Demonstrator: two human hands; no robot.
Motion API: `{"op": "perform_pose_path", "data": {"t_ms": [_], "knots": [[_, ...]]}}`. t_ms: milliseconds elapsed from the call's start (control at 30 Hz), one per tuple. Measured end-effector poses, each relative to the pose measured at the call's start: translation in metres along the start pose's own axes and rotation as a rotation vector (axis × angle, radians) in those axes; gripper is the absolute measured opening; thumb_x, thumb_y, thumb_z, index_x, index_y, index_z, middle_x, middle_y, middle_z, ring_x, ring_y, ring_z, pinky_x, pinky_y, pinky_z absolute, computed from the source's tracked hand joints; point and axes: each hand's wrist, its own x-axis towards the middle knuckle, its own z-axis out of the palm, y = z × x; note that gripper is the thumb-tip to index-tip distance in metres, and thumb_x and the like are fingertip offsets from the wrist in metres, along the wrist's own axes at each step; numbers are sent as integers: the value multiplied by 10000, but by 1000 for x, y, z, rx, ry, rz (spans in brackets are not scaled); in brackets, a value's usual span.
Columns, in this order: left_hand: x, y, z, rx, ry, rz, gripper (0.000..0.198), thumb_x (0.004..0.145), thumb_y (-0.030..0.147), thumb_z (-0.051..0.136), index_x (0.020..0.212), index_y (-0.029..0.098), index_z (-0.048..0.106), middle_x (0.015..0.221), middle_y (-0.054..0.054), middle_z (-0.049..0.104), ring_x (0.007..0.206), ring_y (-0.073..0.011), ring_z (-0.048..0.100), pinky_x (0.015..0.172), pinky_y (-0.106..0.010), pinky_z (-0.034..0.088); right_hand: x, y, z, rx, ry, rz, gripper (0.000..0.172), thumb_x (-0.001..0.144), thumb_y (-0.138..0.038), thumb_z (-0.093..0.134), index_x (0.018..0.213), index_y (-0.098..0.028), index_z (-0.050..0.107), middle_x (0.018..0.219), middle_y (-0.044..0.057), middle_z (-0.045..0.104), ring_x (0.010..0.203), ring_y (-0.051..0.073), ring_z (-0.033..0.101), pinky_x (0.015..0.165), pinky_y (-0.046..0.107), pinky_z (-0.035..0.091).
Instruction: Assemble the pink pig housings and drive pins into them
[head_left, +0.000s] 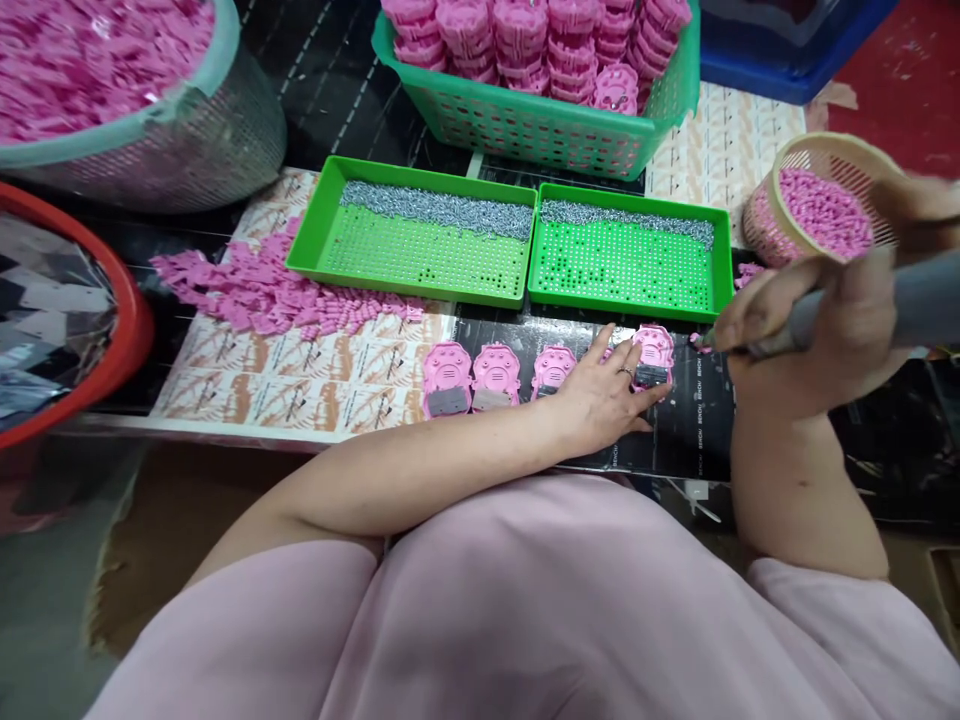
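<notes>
A row of pink plastic housings lies on the black mat at the table's front. My left hand (606,392) rests flat on the mat, its fingers spread and touching the rightmost pink housing (653,357). Left of it lie three more pink housings (496,376). My right hand (806,335) is wrapped round a grey powered screwdriver (862,315), whose tip points left at the rightmost housing. Behind the row stand two green screw trays (628,262), each with a band of small metal screws along its far side.
A green basket (540,120) of stacked pink housings stands at the back. A small woven basket (814,200) of pink bits sits at the right. Loose pink parts (255,290) lie at the left, beside a grey tub (150,110) and a red basin (112,330).
</notes>
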Motion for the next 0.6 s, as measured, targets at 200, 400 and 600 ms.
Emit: {"op": "perform_pose_path", "data": {"t_ms": [200, 400, 600], "knots": [[1, -1, -2, -33, 1, -4, 517, 929, 583, 484, 1399, 368, 488, 1442, -140, 499, 1379, -342, 412, 1104, -618, 278, -41, 0, 6, 75, 74, -21, 248, 823, -365, 631, 1068, -389, 591, 531, -78, 425, 316, 130, 381, 309, 298, 325], [2, 0, -1, -36, 2, -1, 508, 925, 587, 490, 1382, 367, 509, 1439, -133, 505, 1381, -338, 409, 1108, -612, 271, -44, 11, 0, 66, 74, -6, 275, 838, -354, 593, 1101, -430, 559, 534, -81, 406, 312, 139, 358, 319, 312, 320], [2, -1, 1, -43, 27, 2, 488, 915, 580, 517, 1343, 349, 558, 1415, -138, 529, 1373, -330, 425, 1117, -621, 270, -46, 18, -1, 74, 6, 6, 194, 822, -386, 614, 1012, -366, 581, 497, -78, 410, 304, 141, 346, 297, 314, 307]]}}
